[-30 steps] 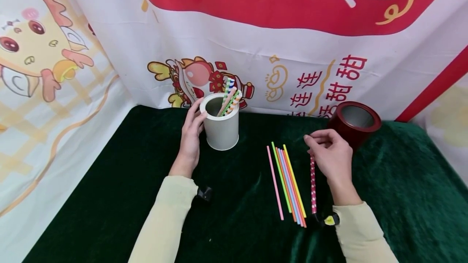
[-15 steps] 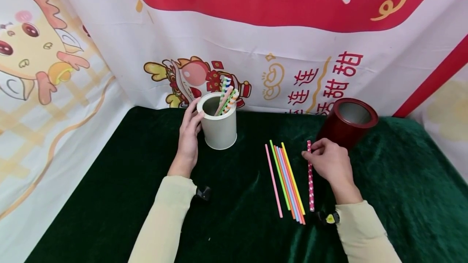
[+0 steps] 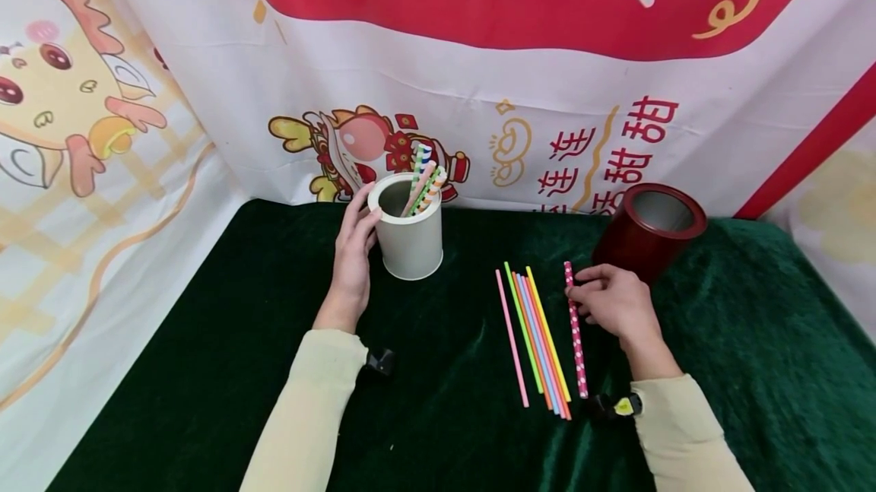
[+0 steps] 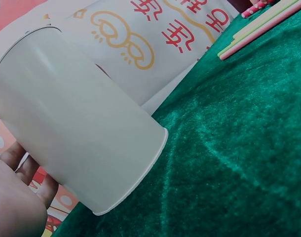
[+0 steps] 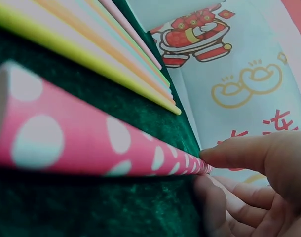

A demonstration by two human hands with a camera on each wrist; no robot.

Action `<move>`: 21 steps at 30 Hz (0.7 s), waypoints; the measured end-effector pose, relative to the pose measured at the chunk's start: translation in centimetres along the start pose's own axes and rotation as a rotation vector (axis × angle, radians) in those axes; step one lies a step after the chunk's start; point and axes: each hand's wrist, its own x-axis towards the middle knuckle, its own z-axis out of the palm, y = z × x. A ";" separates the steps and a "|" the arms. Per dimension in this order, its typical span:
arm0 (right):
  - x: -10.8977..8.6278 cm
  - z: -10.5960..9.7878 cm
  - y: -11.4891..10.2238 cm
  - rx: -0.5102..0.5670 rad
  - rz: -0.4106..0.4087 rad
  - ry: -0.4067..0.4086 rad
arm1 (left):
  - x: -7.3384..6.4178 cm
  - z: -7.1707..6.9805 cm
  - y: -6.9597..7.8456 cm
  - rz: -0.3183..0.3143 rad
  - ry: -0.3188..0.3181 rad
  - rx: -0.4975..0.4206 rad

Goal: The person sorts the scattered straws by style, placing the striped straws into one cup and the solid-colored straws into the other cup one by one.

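My left hand holds a pale grey can by its left side, fingertips at the rim. Several striped paper straws lean inside it. In the left wrist view the can fills the left half, with the fingers partly behind it. Toward the right of the table, my right hand pinches a pink straw with white dots near its far end. Up close in the right wrist view, the dotted straw runs away to the thumb and fingers.
Plain coloured straws lie in a loose row between the two hands, a pink straw slightly apart on their left. A dark red can stands behind my right hand. Green velvet cloth covers the table; a printed curtain hangs behind.
My right hand has come down from the dotted straw's top, and the straw's far end has swung left toward the plain straws. My left hand stays on the grey can.
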 end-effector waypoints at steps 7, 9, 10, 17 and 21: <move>-0.1 -0.2 0.0 0.051 0.013 -0.035 | 0.0 -0.1 0.0 -0.002 0.000 0.002; -0.1 -0.3 -0.1 0.056 0.008 -0.045 | 0.0 -0.1 0.1 -0.002 0.001 0.000; -0.1 -0.3 -0.1 0.059 0.010 -0.048 | 0.0 -0.1 0.0 -0.002 0.001 0.000; -0.4 -0.4 -0.4 0.125 -0.018 -0.040 | 0.0 -0.1 -0.1 -0.009 0.003 0.001; -0.5 -0.7 -0.9 0.156 -0.057 -0.013 | 0.1 -0.1 0.0 -0.008 0.005 0.003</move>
